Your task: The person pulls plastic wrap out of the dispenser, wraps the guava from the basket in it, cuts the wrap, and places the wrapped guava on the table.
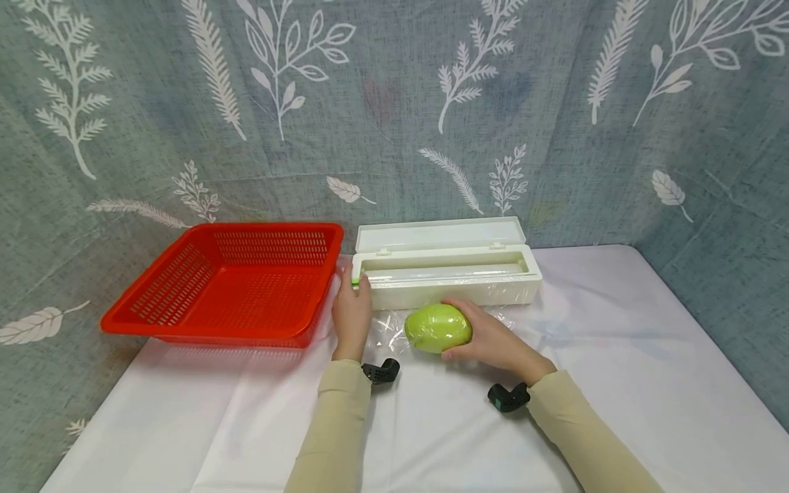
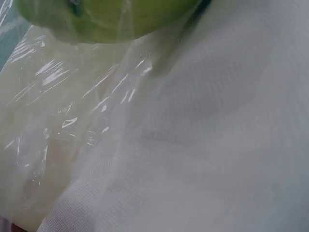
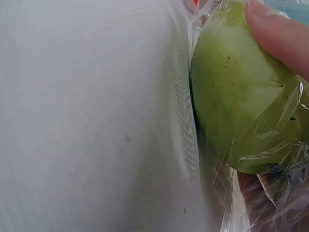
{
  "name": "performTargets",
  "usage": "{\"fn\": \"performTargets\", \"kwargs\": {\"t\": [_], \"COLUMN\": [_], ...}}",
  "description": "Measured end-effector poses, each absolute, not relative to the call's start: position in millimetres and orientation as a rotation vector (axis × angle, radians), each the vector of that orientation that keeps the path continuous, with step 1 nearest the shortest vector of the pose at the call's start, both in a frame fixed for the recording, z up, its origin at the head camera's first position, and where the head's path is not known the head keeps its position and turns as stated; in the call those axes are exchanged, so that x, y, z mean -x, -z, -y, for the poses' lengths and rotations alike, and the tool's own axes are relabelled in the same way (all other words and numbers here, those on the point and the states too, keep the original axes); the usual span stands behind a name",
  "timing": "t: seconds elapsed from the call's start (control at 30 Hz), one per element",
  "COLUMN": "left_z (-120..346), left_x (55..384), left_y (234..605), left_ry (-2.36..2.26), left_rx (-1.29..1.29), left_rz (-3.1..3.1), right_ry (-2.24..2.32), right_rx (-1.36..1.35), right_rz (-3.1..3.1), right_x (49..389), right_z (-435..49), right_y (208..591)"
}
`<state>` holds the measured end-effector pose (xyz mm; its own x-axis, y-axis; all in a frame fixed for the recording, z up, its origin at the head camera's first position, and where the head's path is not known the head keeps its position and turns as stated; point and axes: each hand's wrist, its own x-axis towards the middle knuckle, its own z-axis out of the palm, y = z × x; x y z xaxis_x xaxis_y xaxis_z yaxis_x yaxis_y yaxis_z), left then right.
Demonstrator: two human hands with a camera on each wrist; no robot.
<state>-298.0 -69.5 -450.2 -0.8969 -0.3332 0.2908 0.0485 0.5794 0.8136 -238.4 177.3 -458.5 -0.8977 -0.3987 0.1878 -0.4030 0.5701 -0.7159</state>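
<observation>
A white cling film box [image 1: 453,291] stands at the back of the table with its lid [image 1: 440,235] raised and a film roll [image 1: 444,272] inside. My left hand [image 1: 353,311] grips the box's left end, its thumb beside a small green slider [image 1: 355,281]. In front of the box, my right hand [image 1: 493,342] holds a green mango [image 1: 437,329] from the right, its thumb [image 3: 280,36] across the fruit. Clear film [image 1: 388,331] covers the mango and stretches left of it, wrinkled and shiny. The left wrist view shows film [image 2: 58,96] below the mango [image 2: 106,19], but not the left fingers clearly.
A red plastic basket [image 1: 302,311] with slotted walls stands left of the box, close to my left hand. A white cloth [image 1: 616,383] covers the table, and a patterned grey-blue curtain [image 1: 394,137] hangs right behind it.
</observation>
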Motion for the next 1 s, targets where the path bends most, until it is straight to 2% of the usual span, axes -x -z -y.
{"fn": "performTargets", "kwargs": {"t": [0.27,0.4,0.57,0.7,0.87,1.0], "left_z": [76,73,61,49,37,35], "left_x": [297,295,287,275,267,266], "left_y": [441,428,404,387,383,387], "left_ry": [1.379,1.285,1.013,1.006,0.976,0.937], "left_rx": [-0.162,-0.078,0.205,0.452,0.752,0.831], "left_rz": [2.449,2.500,2.578,2.659,2.811,2.852], "right_ry": [-1.256,-1.230,-1.213,-1.230,-1.253,-1.275], "right_rx": [-0.701,-0.681,-0.653,-0.625,-0.619,-0.626], "right_rz": [2.786,2.797,2.819,2.836,2.855,2.866], "right_x": [239,238,237,238,239,239], "right_z": [-177,-176,-176,-177,-178,-180], "right_y": [457,454,451,451,450,448]}}
